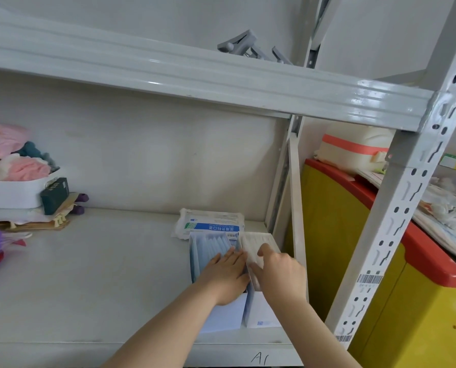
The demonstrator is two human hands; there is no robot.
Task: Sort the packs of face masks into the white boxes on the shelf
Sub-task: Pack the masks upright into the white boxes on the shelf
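In the head view, low and right of centre, two white boxes stand side by side on the grey shelf (88, 274), touching along their long sides. The left box (223, 318) holds upright packs of blue face masks (211, 247); the right box (261, 314) holds upright packs of white face masks (256, 241). The left hand (225, 274) lies flat, fingers spread and extended, pressed on top of the blue packs, gripping nothing. The right hand (278, 272) hovers over the white packs with the index finger extended and the thumb tucked low, the fingers touching the pack tops; whether it pinches one I cannot tell. Just behind the boxes, a sealed mask pack with a blue label (211, 221) lies flat on the shelf, touching the back edge of the left box. At the far left of the frame sits a white tub of pink and white cloth (11, 192), with a dark green carton (54, 195) leaning beside it. At the right of the frame, beyond the slotted upright (397, 221), stands a yellow and red chest (335, 235)
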